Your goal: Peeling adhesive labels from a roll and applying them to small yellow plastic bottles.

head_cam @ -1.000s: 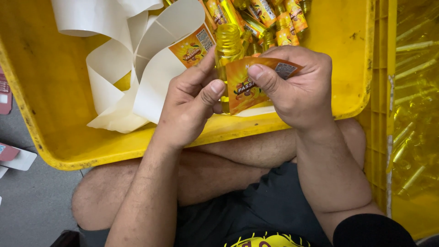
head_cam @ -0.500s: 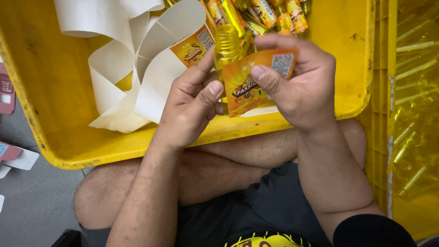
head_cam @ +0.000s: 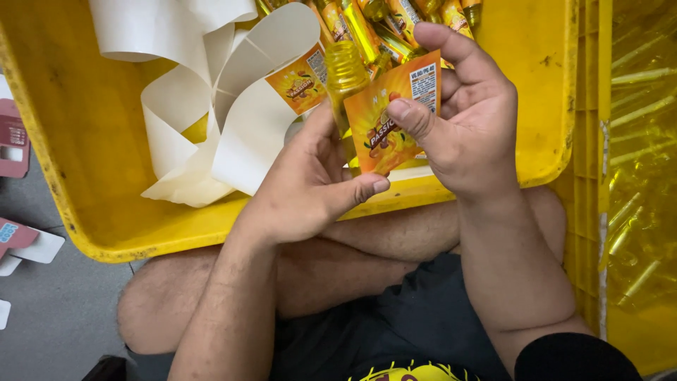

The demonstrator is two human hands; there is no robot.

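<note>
Your left hand [head_cam: 310, 187] wraps its fingers around a small yellow bottle [head_cam: 345, 77], holding it upright above the near rim of the yellow crate [head_cam: 106, 233]. Your right hand [head_cam: 465, 127] pinches an orange label [head_cam: 384, 120] between thumb and forefinger, pressed against the bottle's right side. White backing paper [head_cam: 233, 134] curls inside the crate to the left; labelled bottles [head_cam: 395, 21] lie at its far end.

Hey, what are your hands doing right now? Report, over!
Left hand holds yellow bottle. Right hand presses orange label onto it. Nothing in the way.
</note>
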